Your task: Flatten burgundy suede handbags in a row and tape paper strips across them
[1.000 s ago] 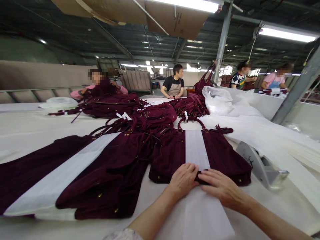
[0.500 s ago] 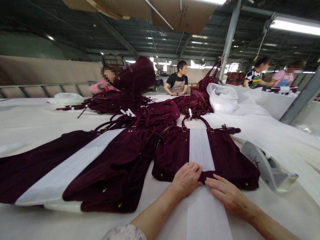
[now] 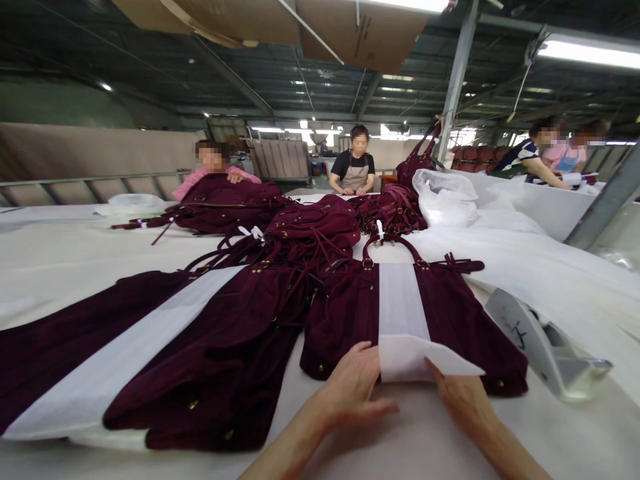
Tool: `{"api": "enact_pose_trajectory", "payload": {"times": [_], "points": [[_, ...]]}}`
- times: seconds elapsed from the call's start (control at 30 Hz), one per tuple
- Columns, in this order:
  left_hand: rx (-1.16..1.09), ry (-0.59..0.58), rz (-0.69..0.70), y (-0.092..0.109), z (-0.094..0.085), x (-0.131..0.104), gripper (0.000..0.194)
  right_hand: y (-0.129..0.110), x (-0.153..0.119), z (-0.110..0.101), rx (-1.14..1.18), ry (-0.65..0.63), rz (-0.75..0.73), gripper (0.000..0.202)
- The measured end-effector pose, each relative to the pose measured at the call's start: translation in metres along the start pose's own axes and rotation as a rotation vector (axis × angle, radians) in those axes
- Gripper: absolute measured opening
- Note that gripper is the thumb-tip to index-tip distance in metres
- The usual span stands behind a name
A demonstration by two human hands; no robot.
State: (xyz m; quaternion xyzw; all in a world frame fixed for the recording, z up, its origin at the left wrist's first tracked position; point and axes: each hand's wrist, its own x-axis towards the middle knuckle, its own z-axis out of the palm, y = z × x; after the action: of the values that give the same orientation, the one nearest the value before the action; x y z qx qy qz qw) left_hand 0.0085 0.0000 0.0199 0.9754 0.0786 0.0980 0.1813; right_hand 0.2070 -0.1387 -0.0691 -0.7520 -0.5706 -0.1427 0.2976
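A dark maroon handbag (image 3: pixel 340 320) lies flat in front of me, its handles pointing away. Down its middle runs a white paper strip (image 3: pixel 404 300), whose near end is folded up over the bag's bottom edge. My left hand (image 3: pixel 355 383) rests at that edge, left of the fold, with its thumb spread apart. At the right part of the fold my right hand (image 3: pixel 463 393) holds the strip; some of its fingers are hidden behind the paper. To the left lies a second maroon bag (image 3: pixel 210 353) with a white strip (image 3: pixel 135 347) across it.
A grey tape dispenser (image 3: pixel 540 347) stands right of the bag. More maroon bags (image 3: pixel 315 223) are heaped beyond, near clear plastic bags (image 3: pixel 445 200). Across the table one person (image 3: pixel 215 163) handles a bag and another (image 3: pixel 354 170) stands further back. Others are at the right.
The strip's near end, flat on the table before, is now folded up onto the bag. My right hand has taken hold of it. The person across has lowered a bag onto the pile.
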Motion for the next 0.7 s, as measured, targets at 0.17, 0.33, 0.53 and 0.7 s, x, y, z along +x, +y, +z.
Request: {"api": "enact_pose_trajectory", "payload": {"times": [0.17,0.33,0.53,0.7], "points": [[0.027,0.052,-0.433,0.001,0.015,0.025,0.028,-0.005,0.018,-0.016,0.041,-0.100,0.119,0.032],[0.053,0.073,-0.633,0.000,0.016,0.049,0.017,-0.012,0.037,-0.025,0.056,-0.251,0.313,0.026],[0.124,0.071,-0.712,0.000,0.020,0.059,0.011,-0.014,0.034,-0.016,-0.032,-0.223,0.298,0.056],[0.082,0.071,-0.788,-0.003,0.020,0.067,0.020,-0.015,0.036,-0.011,-0.194,-0.269,0.148,0.039]]}}
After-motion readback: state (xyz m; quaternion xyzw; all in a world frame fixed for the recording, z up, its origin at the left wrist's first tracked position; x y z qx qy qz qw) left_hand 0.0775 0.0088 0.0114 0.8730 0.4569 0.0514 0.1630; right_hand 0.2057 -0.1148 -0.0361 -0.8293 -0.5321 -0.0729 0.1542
